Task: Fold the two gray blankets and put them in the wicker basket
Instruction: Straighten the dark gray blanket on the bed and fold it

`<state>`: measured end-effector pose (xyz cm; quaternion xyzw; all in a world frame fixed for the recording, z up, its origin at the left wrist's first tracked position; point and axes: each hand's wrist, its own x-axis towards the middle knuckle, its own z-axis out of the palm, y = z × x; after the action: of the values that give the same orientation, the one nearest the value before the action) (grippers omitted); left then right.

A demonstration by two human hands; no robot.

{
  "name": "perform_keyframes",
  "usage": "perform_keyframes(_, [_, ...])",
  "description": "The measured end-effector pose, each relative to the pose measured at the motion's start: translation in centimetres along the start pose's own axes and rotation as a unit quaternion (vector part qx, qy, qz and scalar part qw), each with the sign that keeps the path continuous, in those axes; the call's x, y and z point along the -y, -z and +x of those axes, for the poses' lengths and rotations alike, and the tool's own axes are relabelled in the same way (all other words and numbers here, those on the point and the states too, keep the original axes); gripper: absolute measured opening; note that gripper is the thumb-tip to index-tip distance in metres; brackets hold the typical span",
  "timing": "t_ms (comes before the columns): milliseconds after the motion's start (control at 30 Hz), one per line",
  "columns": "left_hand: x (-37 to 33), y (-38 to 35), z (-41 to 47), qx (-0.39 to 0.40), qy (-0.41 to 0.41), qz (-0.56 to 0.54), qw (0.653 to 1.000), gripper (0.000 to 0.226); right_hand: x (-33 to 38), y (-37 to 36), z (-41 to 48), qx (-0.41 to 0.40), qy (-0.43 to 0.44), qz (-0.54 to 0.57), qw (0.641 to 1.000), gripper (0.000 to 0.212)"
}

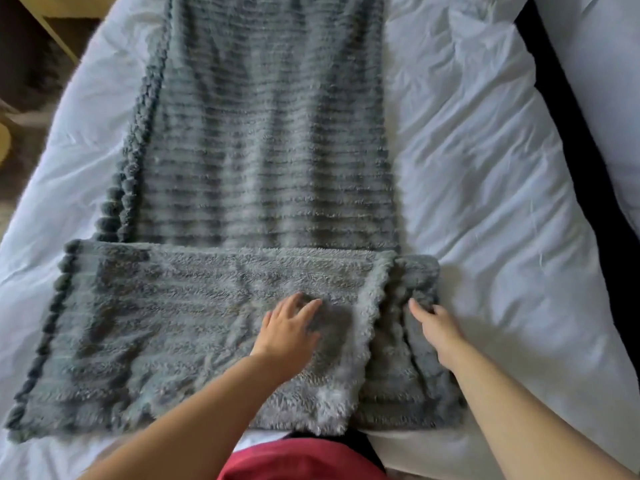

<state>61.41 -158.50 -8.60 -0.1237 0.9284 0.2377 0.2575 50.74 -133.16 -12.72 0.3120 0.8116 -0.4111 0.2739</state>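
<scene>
While the left hand [289, 336] lies flat with fingers spread on the fuzzy near flap of the gray blanket [263, 161], the right hand [434, 327] touches the ribbed edge beside it, fingers straight, pinching nothing. Flap overhangs the long strip on the bed [485, 168] unevenly; smoothing sideways could drag layers askew, giving a lumpy fold. Basket not in view.

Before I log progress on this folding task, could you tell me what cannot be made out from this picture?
- Wicker basket: not in the head view, outside the frame.
- Second blanket: the fleecy near panel may be a fold of the ribbed gray blanket or a separate one; cannot tell.
- Blanket's far end: cut off by the top edge.
- Furniture at top left: dark, blurred, cut by the edge.
</scene>
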Motion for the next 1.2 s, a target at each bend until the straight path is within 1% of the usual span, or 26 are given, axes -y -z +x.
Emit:
perform_keyframes(33, [-0.5, -0.8, 1.2, 0.045, -0.003, 0.041, 0.998, 0.062, 0.2, 0.7, 1.3, -0.035, 0.019, -0.002, 0.999, 0.041])
perform_keyframes(67, [-0.6, -1.4, 2.2, 0.086, 0.016, 0.076, 0.993, 0.063, 0.2, 1.6, 2.3, -0.101, 0.025, 0.007, 0.995, 0.041])
perform_keyframes(100, [-0.3, -1.9, 3.0, 0.12, 0.048, 0.099, 0.987, 0.065, 0.0, 2.5, 3.0, -0.164, 0.013, 0.019, 0.986, 0.041])
perform_keyframes(133, [0.0, -2.2, 3.5, 0.148, 0.081, 0.115, 0.979, 0.066, -0.3, 3.2, 3.3, -0.199, -0.009, 0.033, 0.979, 0.042])
perform_keyframes(167, [0.3, -2.3, 3.8, 0.169, 0.106, 0.122, 0.972, 0.068, -0.9, 3.6, 3.4, -0.202, -0.026, 0.041, 0.978, 0.043])
perform_keyframes(233, [0.5, -2.3, 4.2, 0.201, 0.13, 0.116, 0.964, 0.07, -2.1, 3.4, 3.1, -0.145, -0.058, 0.047, 0.987, 0.048])
perform_keyframes(333, [0.5, -1.6, 4.4, 0.211, 0.12, 0.109, 0.964, 0.071, -3.1, 3.3, 1.7, -0.065, -0.082, 0.064, 0.992, 0.053])
perform_keyframes(400, [0.0, -1.2, 4.1, 0.19, 0.118, 0.106, 0.969, 0.07, -4.1, 3.7, 0.5, -0.057, -0.071, 0.068, 0.994, 0.051])
perform_keyframes(467, [-1.0, -1.3, 3.3, 0.146, 0.115, 0.108, 0.977, 0.068, -5.4, 4.1, -1.1, -0.068, -0.052, 0.052, 0.995, 0.052])
perform_keyframes(533, [-2.1, -2.0, 2.1, 0.084, 0.087, 0.112, 0.986, 0.063, -7.0, 4.4, -2.6, -0.07, -0.054, 0.037, 0.995, 0.059])
perform_keyframes(567, [-2.6, -2.5, 1.4, 0.055, 0.06, 0.109, 0.991, 0.061, -7.6, 4.5, -3.5, -0.052, -0.06, 0.036, 0.996, 0.061])
perform_keyframes(600, [-2.8, -3.0, 0.8, 0.032, 0.026, 0.107, 0.993, 0.058, -8.3, 4.5, -4.2, -0.021, -0.067, 0.043, 0.997, 0.059])
perform_keyframes(700, [-3.3, -4.4, -0.6, 0.009, -0.087, 0.13, 0.988, 0.057, -9.8, 4.2, -6.1, 0.085, -0.074, 0.022, 0.993, 0.033])
perform_keyframes(733, [-3.3, -4.8, -1.1, 0.018, -0.109, 0.144, 0.983, 0.057, -10.1, 4.2, -6.4, 0.099, -0.065, -0.011, 0.993, 0.028])
perform_keyframes(767, [-3.1, -5.3, -1.6, 0.034, -0.116, 0.157, 0.98, 0.057, -10.3, 4.3, -6.4, 0.086, -0.05, -0.041, 0.994, 0.028])
perform_keyframes(800, [-2.7, -5.7, -2.1, 0.053, -0.108, 0.168, 0.978, 0.058, -10.4, 4.7, -6.5, 0.044, -0.027, -0.064, 0.997, 0.032])
perform_keyframes(833, [-2.2, -6.1, -2.6, 0.073, -0.092, 0.179, 0.977, 0.059, -10.5, 5.0, -6.4, -0.03, -0.024, -0.059, 0.998, 0.036])
perform_keyframes(867, [-1.5, -6.4, -3.1, 0.094, -0.074, 0.188, 0.975, 0.061, -10.6, 5.4, -6.4, -0.105, -0.032, -0.029, 0.994, 0.038])
perform_keyframes(900, [-0.9, -6.5, -3.5, 0.11, -0.058, 0.197, 0.972, 0.063, -10.9, 5.7, -6.2, -0.159, -0.053, 0.003, 0.986, 0.038])
perform_keyframes(933, [-0.4, -6.5, -4.0, 0.122, -0.043, 0.203, 0.971, 0.064, -11.4, 5.6, -6.4, -0.183, -0.083, 0.024, 0.979, 0.038])
perform_keyframes(1000, [-0.1, -6.4, -5.0, 0.118, -0.013, 0.187, 0.975, 0.065, -12.1, 4.5, -7.0, -0.176, -0.156, 0.09, 0.968, 0.039])
perform_keyframes(1067, [-0.2, -6.3, -6.4, 0.049, 0.03, 0.113, 0.992, 0.061, -13.2, 3.1, -8.0, -0.155, -0.226, 0.228, 0.934, 0.038])
perform_keyframes(1100, [0.0, -6.4, -7.3, -0.011, 0.063, 0.056, 0.996, 0.058, -13.8, 2.4, -8.5, -0.122, -0.248, 0.295, 0.915, 0.036])
perform_keyframes(1133, [0.4, -6.4, -8.4, -0.068, 0.108, -0.007, 0.992, 0.054, -14.2, 1.6, -9.3, -0.068, -0.258, 0.346, 0.899, 0.035])
perform_keyframes(1167, [1.0, -6.3, -9.4, -0.112, 0.162, -0.071, 0.978, 0.051, -14.7, 0.8, -9.9, 0.001, -0.259, 0.385, 0.886, 0.039])
perform_keyframes(1200, [1.9, -6.3, -10.4, -0.139, 0.224, -0.133, 0.955, 0.049, -15.0, 0.1, -10.5, 0.066, -0.257, 0.407, 0.874, 0.045])
